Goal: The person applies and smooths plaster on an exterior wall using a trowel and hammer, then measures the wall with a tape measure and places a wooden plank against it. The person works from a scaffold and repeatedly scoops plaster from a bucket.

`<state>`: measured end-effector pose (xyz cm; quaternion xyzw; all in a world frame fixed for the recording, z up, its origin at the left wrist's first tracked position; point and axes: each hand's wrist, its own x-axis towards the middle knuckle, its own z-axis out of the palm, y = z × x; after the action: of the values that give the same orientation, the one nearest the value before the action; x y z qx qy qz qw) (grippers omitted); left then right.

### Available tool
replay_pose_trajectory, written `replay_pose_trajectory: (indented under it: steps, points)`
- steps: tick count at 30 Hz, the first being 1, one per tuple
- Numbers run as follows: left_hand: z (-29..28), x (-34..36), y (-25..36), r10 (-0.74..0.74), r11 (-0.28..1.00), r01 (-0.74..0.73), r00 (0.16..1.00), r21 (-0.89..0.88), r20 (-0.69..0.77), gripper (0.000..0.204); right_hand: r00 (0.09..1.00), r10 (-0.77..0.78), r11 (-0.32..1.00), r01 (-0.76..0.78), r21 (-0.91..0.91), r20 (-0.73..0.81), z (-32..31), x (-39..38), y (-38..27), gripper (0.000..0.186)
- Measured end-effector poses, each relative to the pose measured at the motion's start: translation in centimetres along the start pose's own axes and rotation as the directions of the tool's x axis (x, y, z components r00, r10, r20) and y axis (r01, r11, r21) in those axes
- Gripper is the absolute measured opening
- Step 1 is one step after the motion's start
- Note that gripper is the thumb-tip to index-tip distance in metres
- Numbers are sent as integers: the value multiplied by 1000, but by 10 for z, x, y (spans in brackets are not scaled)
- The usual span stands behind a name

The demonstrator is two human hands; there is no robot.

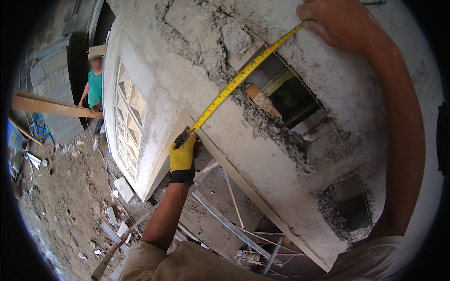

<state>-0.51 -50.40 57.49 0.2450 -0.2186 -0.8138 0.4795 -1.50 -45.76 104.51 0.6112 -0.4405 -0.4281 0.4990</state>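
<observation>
A yellow tape measure [239, 80] stretches diagonally across a rough concrete wall [262, 150]. Its lower end is in my left hand [183, 157], which wears a yellow and black glove and is closed around the dark case at the wall's corner edge. My bare right hand [335, 23], up at the far right, pinches the blade's other end against the wall. Between the hands, the blade passes over a broken opening [297, 105]. A reddish piece wrapped in pale cord [263, 101] juts out at the opening's edge.
A thin string line [336, 129] runs along the wall, past a second opening [351, 203]. To the left are a lattice panel [127, 112], a person in a teal shirt [95, 86] and a wooden beam [56, 105]. Debris litters the dirt ground [65, 196]; metal bars [225, 222] lie below.
</observation>
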Motion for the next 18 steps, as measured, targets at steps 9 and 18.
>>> replay_pose_trajectory:
  steps: [9,18]
  points:
    - [5,-5,16,78,995,-77,997,69,-12,21,996,89,994,-87,-60,30,-12,5,-3,12]
    - [-53,-57,-6,-49,997,41,991,-69,-125,21,997,39,950,-16,313,-70,-49,35,-92,13]
